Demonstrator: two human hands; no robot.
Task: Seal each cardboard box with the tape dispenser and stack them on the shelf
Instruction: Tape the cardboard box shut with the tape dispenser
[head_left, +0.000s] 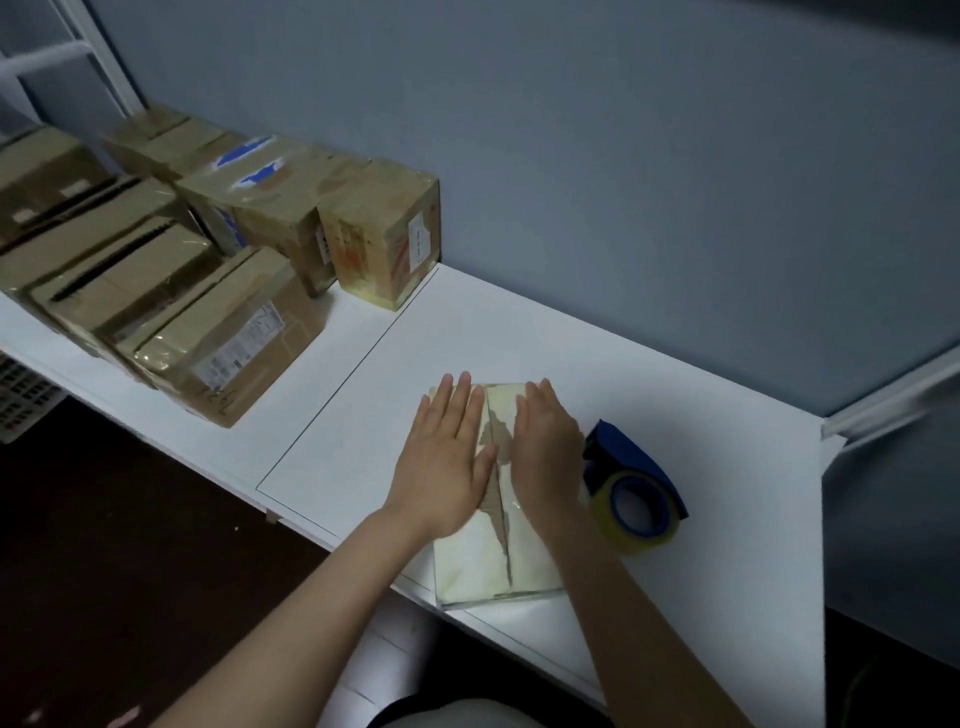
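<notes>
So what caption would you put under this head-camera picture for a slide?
Left hand and right hand press flat on a cardboard box, tape dispenser lying beside it.

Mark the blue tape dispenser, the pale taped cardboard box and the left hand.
Blue tape dispenser (631, 460), head view, blue plastic body.
Pale taped cardboard box (467, 566), head view, near top flap.
Left hand (447, 462), head view, back of hand.
</notes>
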